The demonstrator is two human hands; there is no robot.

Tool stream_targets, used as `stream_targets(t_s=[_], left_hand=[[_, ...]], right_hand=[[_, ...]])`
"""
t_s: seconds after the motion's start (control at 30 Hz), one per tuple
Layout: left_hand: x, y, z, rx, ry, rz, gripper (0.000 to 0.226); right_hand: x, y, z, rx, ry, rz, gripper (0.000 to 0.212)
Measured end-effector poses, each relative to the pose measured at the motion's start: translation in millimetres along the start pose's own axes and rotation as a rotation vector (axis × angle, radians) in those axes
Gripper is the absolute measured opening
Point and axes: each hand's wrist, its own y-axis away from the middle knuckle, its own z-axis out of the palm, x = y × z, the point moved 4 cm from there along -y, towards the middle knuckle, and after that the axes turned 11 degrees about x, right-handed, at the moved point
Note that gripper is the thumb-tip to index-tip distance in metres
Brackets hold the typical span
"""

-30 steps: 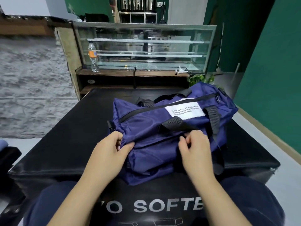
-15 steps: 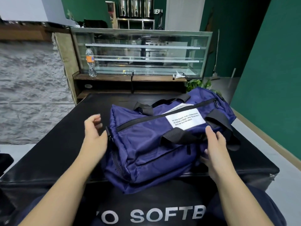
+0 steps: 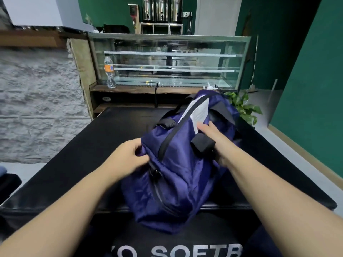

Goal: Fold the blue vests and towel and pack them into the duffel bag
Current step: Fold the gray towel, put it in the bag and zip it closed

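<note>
1. Duffel bag [image 3: 178,175]: navy, zipped shut, sits on the black table [image 3: 74,164] at its near edge, right of centre. One end hangs over the near edge toward the person; the far end is tipped up and points at the table's far right corner.
2. Left hand [image 3: 128,156]: fingers curled, pinching bag fabric at the near-left end, next to the zipper's end.
3. Right hand [image 3: 213,138]: on the bag's top right side, through the black handle strap [image 3: 203,145], which wraps over the wrist. Fingers extended, fairly straight, tips touching the white label [image 3: 198,112]. Frame is motion-blurred, so grip on anything underneath: cannot tell.
4. Vests and towel: not visible outside the bag.
5. Behind the table's far edge: glass display case [image 3: 167,58], plastic bottle [image 3: 109,71] on its wooden ledge at left, green plant [image 3: 245,108] at right.
</note>
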Motion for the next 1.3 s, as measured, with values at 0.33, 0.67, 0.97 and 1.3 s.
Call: stream_targets(t_s=[0.33, 0.67, 0.97, 1.3], left_hand=[[42.5, 35.2, 32.3, 0.246, 0.212, -0.032, 0.048], [37.2, 73.5, 20.8, 0.306, 0.059, -0.150, 0.034], [36.1, 98.0, 20.5, 0.233, -0.087, -0.161, 0.026], [42.6, 109.4, 10.7, 0.208, -0.143, -0.088, 0.011]], right_hand=[[-61.1, 28.2, 51.8, -0.286, 0.266, -0.192, 0.028], [-25.4, 132.2, 19.7, 0.602, 0.624, -0.870, 0.035], [40.9, 169.2, 45.0, 0.577, 0.663, -0.921, 0.018], [51.2, 166.9, 64.0, 0.321, 0.694, -0.595, 0.019]])
